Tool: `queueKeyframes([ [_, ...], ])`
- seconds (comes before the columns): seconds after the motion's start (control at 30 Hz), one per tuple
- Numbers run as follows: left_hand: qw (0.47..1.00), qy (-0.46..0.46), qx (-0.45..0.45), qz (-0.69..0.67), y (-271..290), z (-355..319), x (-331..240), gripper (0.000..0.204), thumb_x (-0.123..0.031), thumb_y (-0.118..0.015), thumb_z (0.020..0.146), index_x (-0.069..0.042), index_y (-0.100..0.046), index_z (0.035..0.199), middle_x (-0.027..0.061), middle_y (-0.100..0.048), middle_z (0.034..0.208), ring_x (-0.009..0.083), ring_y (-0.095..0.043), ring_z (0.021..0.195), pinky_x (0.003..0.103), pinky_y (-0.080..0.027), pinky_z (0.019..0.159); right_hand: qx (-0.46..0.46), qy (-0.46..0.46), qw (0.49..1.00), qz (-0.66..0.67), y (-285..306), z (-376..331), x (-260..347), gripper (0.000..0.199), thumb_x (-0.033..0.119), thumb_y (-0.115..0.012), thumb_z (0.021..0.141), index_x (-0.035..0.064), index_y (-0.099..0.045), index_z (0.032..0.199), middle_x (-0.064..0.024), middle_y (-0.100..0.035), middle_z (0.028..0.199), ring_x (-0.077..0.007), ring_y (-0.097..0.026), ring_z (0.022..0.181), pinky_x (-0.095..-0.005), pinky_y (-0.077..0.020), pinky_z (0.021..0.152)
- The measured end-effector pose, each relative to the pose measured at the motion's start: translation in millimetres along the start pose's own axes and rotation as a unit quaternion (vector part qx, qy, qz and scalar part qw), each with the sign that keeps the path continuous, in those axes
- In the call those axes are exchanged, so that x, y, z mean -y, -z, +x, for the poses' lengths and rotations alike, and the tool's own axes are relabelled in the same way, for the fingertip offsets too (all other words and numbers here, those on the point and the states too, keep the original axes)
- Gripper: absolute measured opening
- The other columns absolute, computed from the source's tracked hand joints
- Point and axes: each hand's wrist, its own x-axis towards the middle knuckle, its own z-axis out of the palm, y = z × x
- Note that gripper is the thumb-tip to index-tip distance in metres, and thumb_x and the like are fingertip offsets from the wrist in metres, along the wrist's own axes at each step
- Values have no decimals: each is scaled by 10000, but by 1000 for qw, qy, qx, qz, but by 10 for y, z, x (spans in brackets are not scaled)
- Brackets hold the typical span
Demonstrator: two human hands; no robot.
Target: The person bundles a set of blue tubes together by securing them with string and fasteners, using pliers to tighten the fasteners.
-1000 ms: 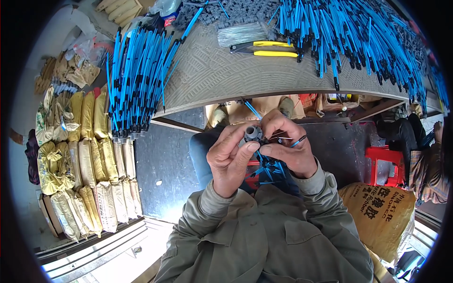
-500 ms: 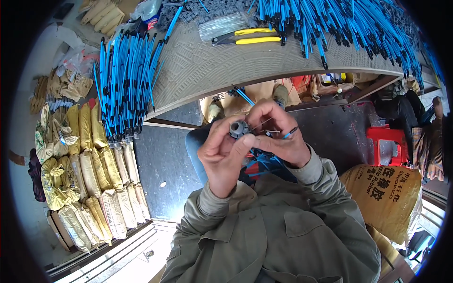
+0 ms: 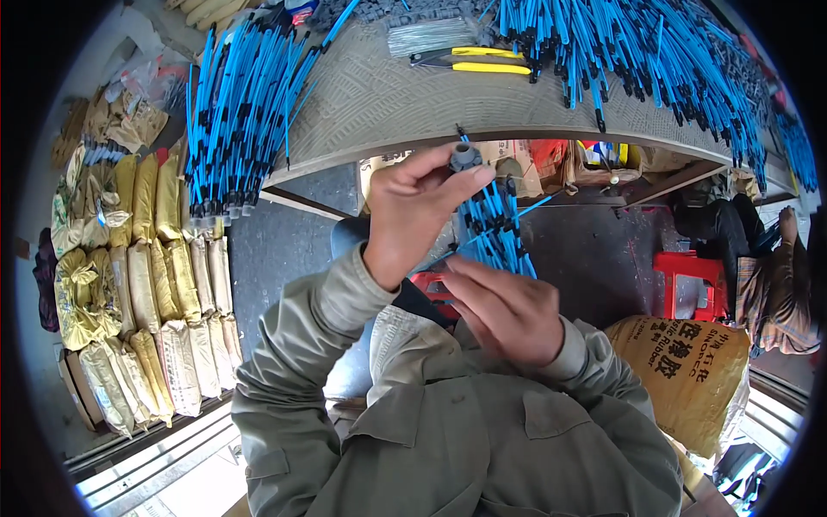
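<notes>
**Holding fitting [image 3: 465, 157] in left hand [image 3: 413, 211], drawn away from it with right hand [image 3: 517, 314]**

Half a second ago, working at the fitting with both hands together. Now gripping it with the left fingers alone, the tips closed around its side, at upper middle of the frame. Brought nearer in the frame to the front edge of the surface [image 3: 379, 121] than before. Lowered on the right, to just below the middle of the frame, well apart from the fitting. Revealed below the fitting: more of the hanging rods [image 3: 495, 228], earlier largely screened by both hands. Left lying on the surface as before, at upper middle: pliers [image 3: 491, 66].

Blurred at the right hand; stretched out with fingers side by side, turned back upward. Cannot tell whether holding anything underneath, or touching the rods. Cannot make out how joined, rods to fitting, behind the left thumb. Mostly hidden between hands and legs: something red [image 3: 435, 289]. Cut off by the dark rim at right: a seated person [image 3: 780, 284].
</notes>
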Motion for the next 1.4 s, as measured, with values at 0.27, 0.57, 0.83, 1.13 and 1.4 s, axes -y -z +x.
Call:
queueKeyframes([
  [0.27, 998, 5, 56, 27, -41, 67, -117, 127, -72, -697, 784, 9, -661, 875, -39, -606, 760, -4, -485, 675, 153, -409, 582, 169, -44, 975, -136, -455, 112, 134, 372, 303, -613, 783, 16, -590, 1018, -75, -582, 841, -175, -525, 466, -278, -391, 407],
  [0.57, 998, 0, 65, 11, -65, 96, -32, 138, -90, -694, 792, 16, -668, 877, -30, -616, 751, -1, -490, 659, 157, -412, 565, 287, -7, 938, -193, -423, -353, -147, 236, 306, -610, 754, 85, -549, 694, -36, -498, 600, -154, -534, 495, -277, -392, 426],
  [0.83, 998, -26, 19, 47, 33, 215, 78, 150, -81, -690, 793, 24, -668, 897, -20, -632, 773, 11, -508, 664, 160, -424, 581, 170, 56, 983, 44, -361, -182, -165, 174, 139, -637, 716, 56, -554, 844, -52, -535, 790, -178, -570, 630, -317, -463, 487],
  [1.13, 998, -44, 20, 51, -49, 225, 64, 144, -76, -702, 782, 16, -670, 888, -11, -635, 778, 14, -511, 662, 160, -421, 580, 61, 42, 984, 162, -189, 352, 1, 340, 35, -612, 690, 67, -540, 1022, -53, -555, 894, -201, -606, 666, -313, -484, 501],
  [1.4, 999, -20, 34, -34, 98, 238, 114, 149, -47, -702, 771, 53, -649, 867, 4, -636, 751, 15, -522, 667, 175, -459, 558, -17, -18, 994, 108, 99, 726, 17, 334, -51, -632, 700, 38, -592, 1020, -92, -632, 811, -205, -630, 618, -302, -503, 525],
])
